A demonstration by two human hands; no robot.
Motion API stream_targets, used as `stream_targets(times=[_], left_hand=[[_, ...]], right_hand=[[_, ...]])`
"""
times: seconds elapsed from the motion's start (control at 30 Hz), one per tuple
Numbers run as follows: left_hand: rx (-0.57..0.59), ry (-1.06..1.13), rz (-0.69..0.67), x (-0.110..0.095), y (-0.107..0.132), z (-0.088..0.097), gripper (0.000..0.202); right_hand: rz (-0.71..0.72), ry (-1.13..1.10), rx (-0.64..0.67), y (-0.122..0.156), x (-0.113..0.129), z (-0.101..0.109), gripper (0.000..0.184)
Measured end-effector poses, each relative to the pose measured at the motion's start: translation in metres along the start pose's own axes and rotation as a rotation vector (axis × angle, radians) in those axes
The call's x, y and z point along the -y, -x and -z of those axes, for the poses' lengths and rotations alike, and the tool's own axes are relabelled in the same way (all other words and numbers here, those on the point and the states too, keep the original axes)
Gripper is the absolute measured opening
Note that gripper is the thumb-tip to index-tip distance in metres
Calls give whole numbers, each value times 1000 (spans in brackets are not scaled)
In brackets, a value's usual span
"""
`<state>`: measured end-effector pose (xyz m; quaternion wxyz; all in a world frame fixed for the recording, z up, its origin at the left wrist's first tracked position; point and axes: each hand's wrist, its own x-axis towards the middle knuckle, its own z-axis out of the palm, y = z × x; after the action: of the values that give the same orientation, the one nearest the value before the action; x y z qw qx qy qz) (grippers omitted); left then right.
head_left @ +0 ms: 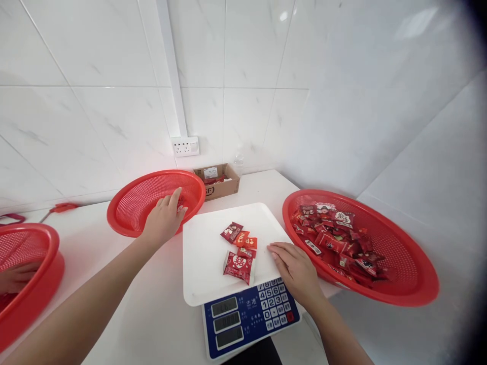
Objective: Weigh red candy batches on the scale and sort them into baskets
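1. Head view: the left hand (163,220) reaches palm down over the near rim of the middle red basket (125,223). Its fingers are loosely spread and bent inward. A scrap of red wrapper shows at the fingertips, but I cannot tell whether the hand grips it.
2. The right hand (294,268) lies flat and open, fingers together, on the right edge of the white weighing tray (205,263). It holds nothing and sits just beside the packets.
3. Five red sweet packets (247,252) lie in a loose cluster near the tray's middle: one large one nearest the person and four smaller ones behind it, some touching.
4. The tray sits on one scale (247,319) with a blue front panel, three small displays and a keypad.
5. Three red baskets stand on the white worktop (152,314). The right basket (418,294) holds a heap of red packets too many to count. Another person's hand (15,276) rests inside the left basket (49,263).
6. One open cardboard box (222,188) stands against the tiled wall behind the tray, below one wall socket (185,146).
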<state>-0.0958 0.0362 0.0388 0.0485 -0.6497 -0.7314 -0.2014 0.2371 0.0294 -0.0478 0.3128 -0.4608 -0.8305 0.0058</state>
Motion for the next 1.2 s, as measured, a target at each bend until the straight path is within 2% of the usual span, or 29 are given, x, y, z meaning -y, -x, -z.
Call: stream_targets(times=[0.07, 0.17, 0.23, 0.4, 0.57, 0.73, 0.87, 1.03, 1.2], left_hand=[[-13, 3, -140, -4, -1, -8, 49], [157, 119, -362, -28, 7, -26, 41], [259, 173, -451, -49, 13, -37, 38], [422, 216, -567, -90, 7, -52, 41], [492, 176, -591, -103, -6, -54, 36], [451, 174, -539, -96, -7, -54, 36], [387, 177, -450, -81, -11, -49, 39], [259, 141, -319, -48, -25, -30, 35], [159, 52, -164, -7, -43, -9, 37]], right_hand=[[4, 3, -5, 0, 0, 0, 30], [11, 6, -16, -1, 1, 1, 30], [9, 11, -20, -1, 2, 1, 31], [8, 22, -20, -2, 4, 1, 31], [18, 15, -22, -3, 4, 2, 31], [12, 8, -27, -3, 4, 2, 31], [10, 6, -28, -2, 4, 2, 31], [16, 1, -22, -2, 3, 1, 32], [8, 3, -26, -2, 2, 0, 33]])
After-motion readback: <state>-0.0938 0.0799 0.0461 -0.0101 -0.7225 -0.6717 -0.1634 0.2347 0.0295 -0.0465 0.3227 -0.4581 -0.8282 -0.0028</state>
